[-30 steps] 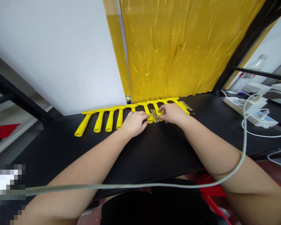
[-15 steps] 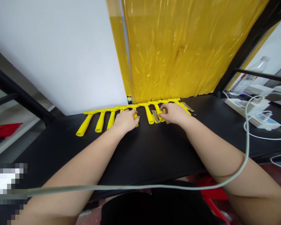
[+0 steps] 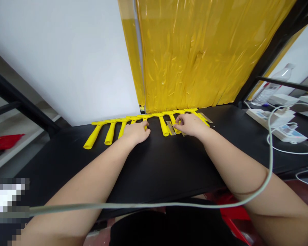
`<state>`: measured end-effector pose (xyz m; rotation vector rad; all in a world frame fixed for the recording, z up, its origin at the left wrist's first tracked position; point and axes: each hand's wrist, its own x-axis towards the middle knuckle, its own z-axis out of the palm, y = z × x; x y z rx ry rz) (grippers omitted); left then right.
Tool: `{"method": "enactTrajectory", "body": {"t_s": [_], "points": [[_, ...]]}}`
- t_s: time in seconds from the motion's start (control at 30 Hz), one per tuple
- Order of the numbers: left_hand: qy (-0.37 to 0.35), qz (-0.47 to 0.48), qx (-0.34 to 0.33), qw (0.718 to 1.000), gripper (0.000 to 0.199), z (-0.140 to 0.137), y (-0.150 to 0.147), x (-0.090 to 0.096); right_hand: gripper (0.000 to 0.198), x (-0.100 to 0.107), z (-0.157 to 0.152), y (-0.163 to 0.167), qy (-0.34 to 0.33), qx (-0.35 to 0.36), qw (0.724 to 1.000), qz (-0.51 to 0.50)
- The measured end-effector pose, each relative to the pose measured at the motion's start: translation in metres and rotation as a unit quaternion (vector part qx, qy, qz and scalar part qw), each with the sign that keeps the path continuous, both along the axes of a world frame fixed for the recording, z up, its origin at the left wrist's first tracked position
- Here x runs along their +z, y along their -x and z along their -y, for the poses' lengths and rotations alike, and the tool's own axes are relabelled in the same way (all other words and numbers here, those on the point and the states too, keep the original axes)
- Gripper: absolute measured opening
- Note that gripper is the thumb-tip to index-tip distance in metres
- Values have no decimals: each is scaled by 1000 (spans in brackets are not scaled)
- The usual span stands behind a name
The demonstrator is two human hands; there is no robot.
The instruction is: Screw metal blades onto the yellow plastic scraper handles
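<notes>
A row of yellow T-shaped scrapers (image 3: 110, 133) lies along the back of the black table (image 3: 154, 171), their hollow handles pointing toward me. My left hand (image 3: 137, 132) is over the middle of the row, fingers curled around one handle, a bit of yellow showing between them. Farther right, my right hand (image 3: 191, 124) has thumb and fingertips pinched together at another yellow handle (image 3: 178, 131); what is between the tips is too small to make out. Beside it lies a flat metallic blade-like piece (image 3: 170, 127). A yellow scraper with an uncovered handle (image 3: 164, 128) lies between my hands.
White power strips (image 3: 277, 124) with cables and a clear plastic bottle (image 3: 274, 83) are at the right. A pale cable (image 3: 154, 205) loops across in front of my arms. Behind the row stand a white panel (image 3: 79, 61) and a yellow plastic curtain (image 3: 195, 58).
My left hand has shifted slightly left and toward me, and the handle end that showed by its fingers is now hidden. My right hand is nearly still, its fingertips slightly moved.
</notes>
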<state>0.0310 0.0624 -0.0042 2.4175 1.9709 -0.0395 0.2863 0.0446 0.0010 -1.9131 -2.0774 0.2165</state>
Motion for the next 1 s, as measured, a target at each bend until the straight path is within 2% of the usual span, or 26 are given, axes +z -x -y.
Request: {"method": "enactTrajectory", "body": {"t_s": [0.3, 0.37, 0.5, 0.6, 0.67, 0.73, 0.8, 0.93, 1.0], "points": [[-15, 13, 21, 1000, 47, 1, 0, 8, 22, -1, -1, -1, -12, -3, 1000, -7], [-20, 18, 38, 999, 47, 1, 3, 19, 25, -1, -1, -1, -15, -5, 1000, -20], [-45, 34, 39, 998, 49, 4, 19, 54, 34, -1, -3, -2, -53, -33, 995, -72], [-57, 81, -53, 994, 49, 15, 37, 72, 25, 0, -5, -4, -112, -27, 986, -121], [-37, 149, -124, 980, 46, 28, 47, 71, 23, 2, -7, -6, -152, 1, 976, -154], [-63, 208, -225, 950, 44, 44, 55, 61, 26, 4, -7, -6, -190, 22, 963, -188], [-40, 212, -313, 925, 43, 61, 58, 47, 30, 6, -5, -5, -209, 27, 952, -222], [51, 180, -418, 889, 44, 87, 59, 24, 35, 6, 1, 2, -171, 44, 943, -281], [63, 147, -449, 879, 44, 93, 57, 19, 32, 3, 2, 6, -167, 78, 927, -327]]}}
